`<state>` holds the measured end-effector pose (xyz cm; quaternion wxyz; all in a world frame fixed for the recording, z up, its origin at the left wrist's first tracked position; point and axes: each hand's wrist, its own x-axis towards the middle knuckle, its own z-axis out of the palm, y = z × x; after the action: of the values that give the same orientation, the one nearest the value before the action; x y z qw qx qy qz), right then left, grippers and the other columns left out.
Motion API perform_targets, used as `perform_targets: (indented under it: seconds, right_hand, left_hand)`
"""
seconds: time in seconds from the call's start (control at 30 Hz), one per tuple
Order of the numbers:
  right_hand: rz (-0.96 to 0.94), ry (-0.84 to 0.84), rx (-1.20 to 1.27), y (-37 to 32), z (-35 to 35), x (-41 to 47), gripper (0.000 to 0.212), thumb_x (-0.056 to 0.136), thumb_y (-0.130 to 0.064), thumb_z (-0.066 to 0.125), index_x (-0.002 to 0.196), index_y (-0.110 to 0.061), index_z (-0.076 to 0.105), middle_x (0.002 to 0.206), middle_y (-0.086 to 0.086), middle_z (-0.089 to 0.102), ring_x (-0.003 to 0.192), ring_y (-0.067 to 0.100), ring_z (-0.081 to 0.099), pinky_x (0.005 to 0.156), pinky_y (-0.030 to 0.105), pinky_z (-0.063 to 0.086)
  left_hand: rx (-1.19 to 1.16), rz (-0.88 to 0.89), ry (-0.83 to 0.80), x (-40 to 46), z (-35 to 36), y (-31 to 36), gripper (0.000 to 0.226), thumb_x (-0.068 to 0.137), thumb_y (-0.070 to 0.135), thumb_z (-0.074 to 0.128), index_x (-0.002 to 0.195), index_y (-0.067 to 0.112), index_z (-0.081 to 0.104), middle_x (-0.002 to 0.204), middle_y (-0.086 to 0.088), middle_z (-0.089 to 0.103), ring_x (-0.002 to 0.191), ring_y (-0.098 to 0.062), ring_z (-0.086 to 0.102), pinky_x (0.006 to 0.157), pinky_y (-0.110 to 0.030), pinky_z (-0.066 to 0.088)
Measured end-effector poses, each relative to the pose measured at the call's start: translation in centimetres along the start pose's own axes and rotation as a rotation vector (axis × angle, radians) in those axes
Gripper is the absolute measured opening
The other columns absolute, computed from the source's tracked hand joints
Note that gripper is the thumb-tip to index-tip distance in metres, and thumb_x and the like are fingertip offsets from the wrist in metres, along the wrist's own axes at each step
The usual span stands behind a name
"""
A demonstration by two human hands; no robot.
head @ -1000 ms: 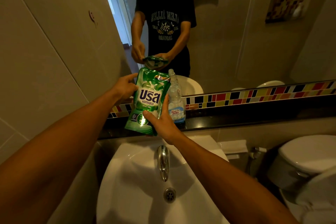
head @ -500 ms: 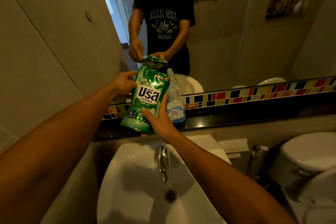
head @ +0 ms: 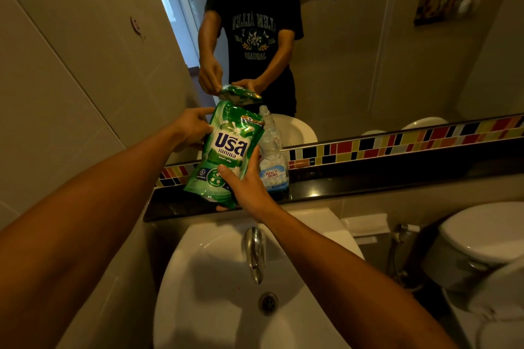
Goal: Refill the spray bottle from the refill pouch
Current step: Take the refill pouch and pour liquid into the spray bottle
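Note:
A green refill pouch (head: pixel 226 147) with white lettering is held upright above the black ledge, tilted a little to the right. My left hand (head: pixel 191 129) pinches its upper left edge. My right hand (head: pixel 246 187) grips its lower right corner, thumb across the front. Just behind and right of the pouch stands a clear bottle (head: pixel 272 159) with a blue label, its neck open with no spray head on it. The pouch's top right corner is next to the bottle's neck.
The black ledge (head: pixel 368 181) runs under a mirror (head: pixel 354 51) with a coloured tile strip. A white sink (head: pixel 226 292) with a chrome tap (head: pixel 255 252) is below my arms. A toilet (head: pixel 482 244) stands at the right. A tiled wall closes the left.
The pouch has tipped slightly, its bottom swinging left, and both hands have shifted a little with it. The bottle has not moved.

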<state>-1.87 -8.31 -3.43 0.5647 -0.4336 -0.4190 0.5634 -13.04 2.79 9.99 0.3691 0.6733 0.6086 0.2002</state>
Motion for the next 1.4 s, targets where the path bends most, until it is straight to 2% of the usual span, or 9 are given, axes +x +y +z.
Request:
perform_targets:
  seconds: [0.07,0.2,0.33,0.43,0.6,0.77,1.07,1.17,1.4]
  right_hand:
    - [0.011,0.0,0.007,0.0,0.0,0.0,0.112,0.099,-0.026,0.071,0.159,-0.048,-0.021,0.16,0.001,0.042,0.133,0.026,0.057,0.088,0.05,0.063]
    - [0.011,0.004,-0.008,-0.1,0.4,-0.1,0.116,0.089,-0.042,0.076,0.156,-0.056,-0.017,0.162,0.001,0.042,0.136,0.028,0.056,0.098,0.066,0.055]
    - [0.014,-0.013,0.035,-0.2,0.3,0.0,0.113,0.095,-0.034,0.074,0.156,-0.056,-0.018,0.161,0.002,0.042,0.134,0.031,0.058,0.094,0.07,0.055]
    - [0.06,-0.026,0.085,-0.4,0.2,-0.2,0.111,0.098,-0.028,0.071,0.155,-0.059,-0.019,0.159,0.001,0.043,0.128,0.033,0.061,0.08,0.068,0.06]
    - [0.048,-0.047,0.11,-0.6,0.2,-0.4,0.11,0.099,-0.026,0.07,0.153,-0.062,-0.018,0.156,0.001,0.045,0.111,0.025,0.068,0.072,0.063,0.063]
    - [0.035,-0.047,0.108,-0.9,0.3,-0.7,0.109,0.1,-0.024,0.068,0.153,-0.061,-0.019,0.142,-0.006,0.049,0.102,0.016,0.068,0.07,0.058,0.064]
    - [0.044,-0.055,0.109,-1.3,0.5,-1.0,0.107,0.101,-0.023,0.067,0.152,-0.061,-0.019,0.129,-0.016,0.052,0.099,0.014,0.067,0.067,0.052,0.066]
    - [0.048,-0.056,0.115,-1.4,0.7,-1.0,0.108,0.1,-0.025,0.068,0.151,-0.064,-0.019,0.14,-0.007,0.048,0.105,0.02,0.067,0.072,0.059,0.064]
    - [0.067,-0.048,0.144,-1.4,1.2,-0.9,0.11,0.1,-0.025,0.069,0.151,-0.063,-0.021,0.132,-0.012,0.052,0.117,0.029,0.063,0.079,0.069,0.06]
  left_hand:
    - [0.002,-0.002,0.005,0.0,0.0,0.1,0.06,0.098,0.0,0.049,0.15,0.03,0.042,0.121,-0.019,0.065,0.083,-0.02,0.067,0.057,-0.031,0.053]
    - [0.009,-0.014,0.013,-0.1,0.1,0.4,0.06,0.099,0.0,0.05,0.15,0.03,0.041,0.12,-0.018,0.066,0.083,-0.02,0.067,0.057,-0.032,0.054]
    - [0.017,-0.021,0.008,-0.1,0.0,0.6,0.06,0.099,0.0,0.05,0.151,0.03,0.04,0.119,-0.017,0.066,0.084,-0.02,0.068,0.058,-0.031,0.053]
    - [0.021,-0.018,0.01,-0.2,0.0,0.7,0.059,0.099,0.001,0.049,0.15,0.029,0.041,0.118,-0.018,0.066,0.082,-0.02,0.067,0.058,-0.031,0.053]
    - [0.034,0.003,0.028,-0.4,0.0,0.9,0.058,0.098,-0.003,0.049,0.148,0.027,0.044,0.124,-0.022,0.064,0.081,-0.02,0.064,0.059,-0.032,0.053]
    - [0.036,0.002,0.025,-0.6,-0.1,1.0,0.058,0.099,-0.002,0.048,0.149,0.027,0.043,0.123,-0.02,0.064,0.081,-0.02,0.064,0.061,-0.034,0.054]
    - [0.052,-0.012,0.022,-0.8,-0.5,1.4,0.058,0.099,-0.001,0.048,0.149,0.028,0.042,0.123,-0.018,0.064,0.083,-0.019,0.065,0.059,-0.031,0.052]
    - [0.07,-0.016,0.013,-0.9,-0.7,1.5,0.058,0.099,0.0,0.048,0.149,0.03,0.042,0.122,-0.018,0.065,0.085,-0.019,0.065,0.06,-0.032,0.052]
    - [0.09,-0.024,0.015,-1.1,-1.1,1.8,0.059,0.1,0.001,0.049,0.15,0.03,0.04,0.121,-0.016,0.066,0.09,-0.021,0.066,0.064,-0.034,0.054]
